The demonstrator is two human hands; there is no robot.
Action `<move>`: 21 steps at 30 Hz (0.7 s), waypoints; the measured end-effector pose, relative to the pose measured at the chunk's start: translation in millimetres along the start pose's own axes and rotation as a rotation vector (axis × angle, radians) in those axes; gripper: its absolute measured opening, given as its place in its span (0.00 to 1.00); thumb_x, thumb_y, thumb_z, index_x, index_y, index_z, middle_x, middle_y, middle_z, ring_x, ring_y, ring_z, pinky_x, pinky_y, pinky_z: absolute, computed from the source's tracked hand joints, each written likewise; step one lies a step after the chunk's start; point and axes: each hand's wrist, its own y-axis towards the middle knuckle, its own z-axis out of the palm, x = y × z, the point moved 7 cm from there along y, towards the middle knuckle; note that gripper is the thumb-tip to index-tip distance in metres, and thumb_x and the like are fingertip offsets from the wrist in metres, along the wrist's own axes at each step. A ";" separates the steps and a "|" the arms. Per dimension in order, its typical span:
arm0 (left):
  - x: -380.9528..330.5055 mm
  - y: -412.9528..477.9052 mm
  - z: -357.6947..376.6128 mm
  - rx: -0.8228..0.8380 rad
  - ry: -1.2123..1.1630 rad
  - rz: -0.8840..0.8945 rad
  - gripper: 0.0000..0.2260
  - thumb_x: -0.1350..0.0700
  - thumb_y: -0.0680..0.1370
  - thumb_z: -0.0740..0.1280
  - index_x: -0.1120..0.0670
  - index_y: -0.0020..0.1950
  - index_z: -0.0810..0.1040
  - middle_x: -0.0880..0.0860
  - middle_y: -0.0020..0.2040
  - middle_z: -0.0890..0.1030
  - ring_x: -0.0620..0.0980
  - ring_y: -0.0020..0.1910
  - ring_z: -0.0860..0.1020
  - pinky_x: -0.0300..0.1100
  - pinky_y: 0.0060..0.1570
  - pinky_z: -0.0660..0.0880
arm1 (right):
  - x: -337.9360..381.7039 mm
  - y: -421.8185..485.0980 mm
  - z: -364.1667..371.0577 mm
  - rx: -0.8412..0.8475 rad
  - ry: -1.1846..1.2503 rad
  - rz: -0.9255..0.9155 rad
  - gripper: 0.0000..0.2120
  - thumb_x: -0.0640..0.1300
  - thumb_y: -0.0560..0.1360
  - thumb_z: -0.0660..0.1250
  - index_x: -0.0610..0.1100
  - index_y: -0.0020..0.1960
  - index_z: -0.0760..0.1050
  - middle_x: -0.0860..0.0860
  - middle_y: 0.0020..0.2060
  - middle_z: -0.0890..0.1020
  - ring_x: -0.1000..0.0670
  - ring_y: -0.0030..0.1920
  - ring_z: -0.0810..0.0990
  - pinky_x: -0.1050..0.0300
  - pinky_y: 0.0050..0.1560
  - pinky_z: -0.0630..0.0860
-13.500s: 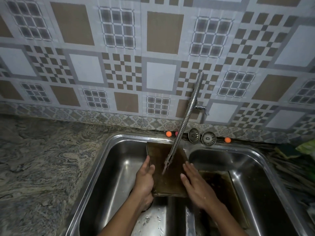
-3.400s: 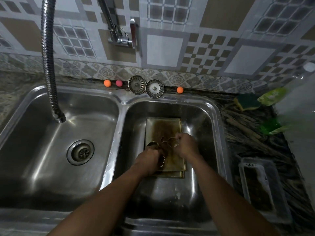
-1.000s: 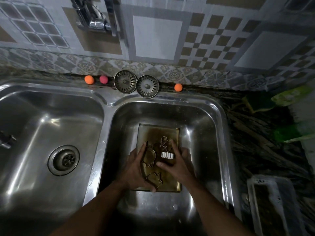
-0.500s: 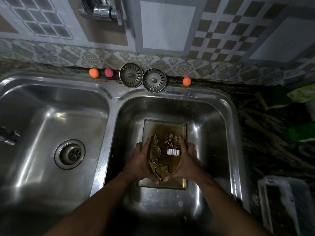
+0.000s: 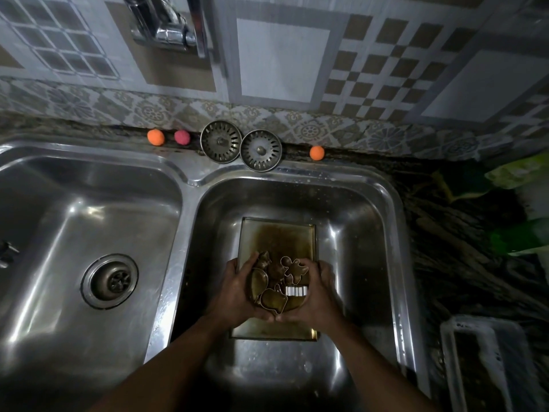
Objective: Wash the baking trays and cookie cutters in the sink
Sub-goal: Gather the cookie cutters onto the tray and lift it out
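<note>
both hands cupped together over the right basin. my left hand (image 5: 237, 292) and right hand (image 5: 319, 292) curl in from either side round a cluster of cookie cutters (image 5: 276, 283), palm heels meeting at the near side. whether the cluster touches the metal below, i cannot tell. baking tray (image 5: 279, 233) lies flat on the basin floor under them — far edge short of the back wall, bare steel along its right edge and nearer me. sink (image 5: 396, 233) rim runs past my right wrist. left basin's drain (image 5: 110, 281) well apart.

Patterned tile wall (image 5: 282, 60) behind dark stone counter (image 5: 463, 263), dim light
</note>
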 end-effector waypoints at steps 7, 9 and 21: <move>-0.5 -7.5 -4.9 -0.057 -0.028 -0.007 0.66 0.36 0.40 0.82 0.36 0.76 0.57 0.46 0.69 0.64 0.49 0.67 0.69 0.52 0.64 0.74 | 3.9 -4.5 2.4 -0.079 0.209 -0.095 0.49 0.43 0.53 0.85 0.54 0.68 0.63 0.69 0.60 0.58 0.75 0.59 0.62 0.80 0.51 0.67; -2.7 -9.7 -7.8 -0.075 -0.022 0.004 0.66 0.36 0.40 0.82 0.35 0.75 0.56 0.46 0.70 0.64 0.49 0.67 0.69 0.52 0.63 0.74 | 1.9 -5.7 4.9 -0.117 0.244 -0.080 0.49 0.43 0.53 0.85 0.52 0.69 0.65 0.72 0.60 0.57 0.73 0.61 0.62 0.78 0.53 0.67; -64.5 -34.0 -56.8 -0.237 0.027 0.161 0.52 0.30 0.57 0.75 0.37 0.76 0.55 0.47 0.75 0.55 0.55 0.67 0.72 0.55 0.60 0.77 | 47.9 -24.0 -38.2 -0.345 0.271 -0.285 0.51 0.49 0.53 0.85 0.52 0.71 0.65 0.49 0.69 0.57 0.67 0.68 0.58 0.78 0.61 0.63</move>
